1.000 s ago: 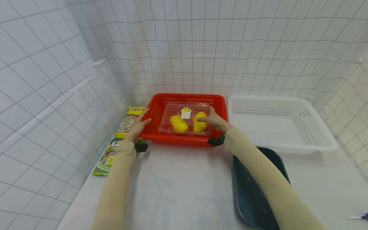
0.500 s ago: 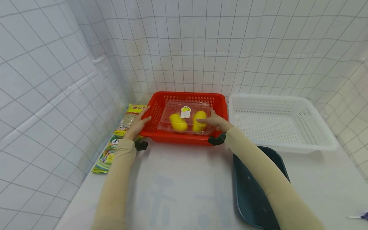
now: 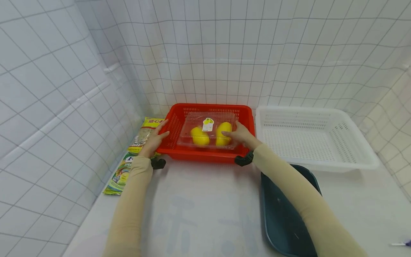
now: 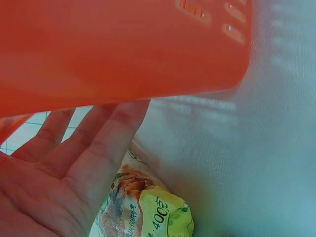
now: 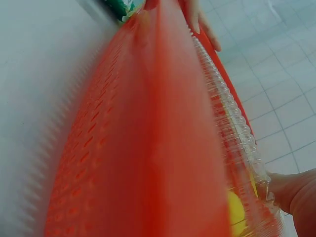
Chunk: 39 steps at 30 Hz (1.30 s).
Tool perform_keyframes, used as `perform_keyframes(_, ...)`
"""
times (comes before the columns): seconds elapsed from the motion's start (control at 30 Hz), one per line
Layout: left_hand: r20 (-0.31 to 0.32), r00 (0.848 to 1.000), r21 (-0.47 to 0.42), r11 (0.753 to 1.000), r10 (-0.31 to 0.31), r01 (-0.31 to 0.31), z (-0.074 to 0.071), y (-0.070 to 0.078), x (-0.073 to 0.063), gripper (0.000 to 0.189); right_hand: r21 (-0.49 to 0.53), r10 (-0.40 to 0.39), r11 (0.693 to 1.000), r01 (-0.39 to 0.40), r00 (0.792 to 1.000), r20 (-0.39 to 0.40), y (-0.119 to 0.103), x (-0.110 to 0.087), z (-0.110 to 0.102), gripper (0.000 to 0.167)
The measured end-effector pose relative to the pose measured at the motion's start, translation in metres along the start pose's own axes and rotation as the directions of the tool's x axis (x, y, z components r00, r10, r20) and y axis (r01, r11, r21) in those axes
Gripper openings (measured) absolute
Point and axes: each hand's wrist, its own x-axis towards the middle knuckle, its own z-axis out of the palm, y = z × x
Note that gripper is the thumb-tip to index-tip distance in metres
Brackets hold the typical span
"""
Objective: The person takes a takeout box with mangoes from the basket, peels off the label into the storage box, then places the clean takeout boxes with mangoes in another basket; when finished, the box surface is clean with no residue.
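A white table (image 3: 199, 203) is stretching below my sleeves (image 3: 128, 210), and grid-lined sheets (image 3: 212, 53) are hanging around it. The clear box (image 3: 207, 130) of yellow fruit (image 3: 200, 136) is lying in the red basket (image 3: 199, 156); my right hand (image 3: 242, 135) is pinching the box's right end, while my left hand (image 3: 152, 142), fingers nearly straight, is resting against the basket's left rim.

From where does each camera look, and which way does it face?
Head: worn on the head, facing forward and down at the red basket and clear plastic box; left hand, right hand and sleeves show.
Left wrist: on that wrist, facing the basket's outer side and a food packet; the left hand shows.
Right wrist: on that wrist, facing leftward along the basket; part of the right hand and left fingers show.
Head and right wrist both show the box.
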Motion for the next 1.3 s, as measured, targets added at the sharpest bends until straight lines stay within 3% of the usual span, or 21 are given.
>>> perform_keyframes(0.1, -0.011, 1.0, 0.016, 1.0, 0.012, -0.012, -0.001, -0.006, 0.004, 0.056, -0.031, -0.012, 0.999, 0.011, 1.0, -0.019, -0.003, -0.002, -0.002, 0.087)
perform_keyframes(0.57, -0.012, 1.0, 0.028, 1.0, 0.005, -0.005, 0.0, -0.005, 0.002, 0.056, -0.195, -0.11, 0.976, 0.098, 0.993, -0.05, -0.012, -0.023, -0.029, 0.092)
perform_keyframes(0.87, 0.01, 1.0, -0.032, 0.999, -0.025, 0.026, 0.006, 0.017, -0.015, 0.058, -0.067, -0.103, 0.993, 0.1, 0.994, -0.045, -0.019, -0.043, -0.055, 0.085)
perform_keyframes(1.03, 0.014, 1.0, -0.022, 0.999, -0.023, 0.023, 0.007, 0.02, -0.018, 0.058, -0.018, -0.084, 0.996, 0.083, 0.996, -0.034, -0.023, -0.065, -0.071, 0.091)
perform_keyframes(1.3, 0.012, 0.999, -0.03, 0.999, -0.041, 0.041, 0.006, 0.021, -0.019, 0.059, 0.063, -0.148, 0.987, 0.149, 0.989, -0.021, -0.014, -0.107, -0.094, 0.094)
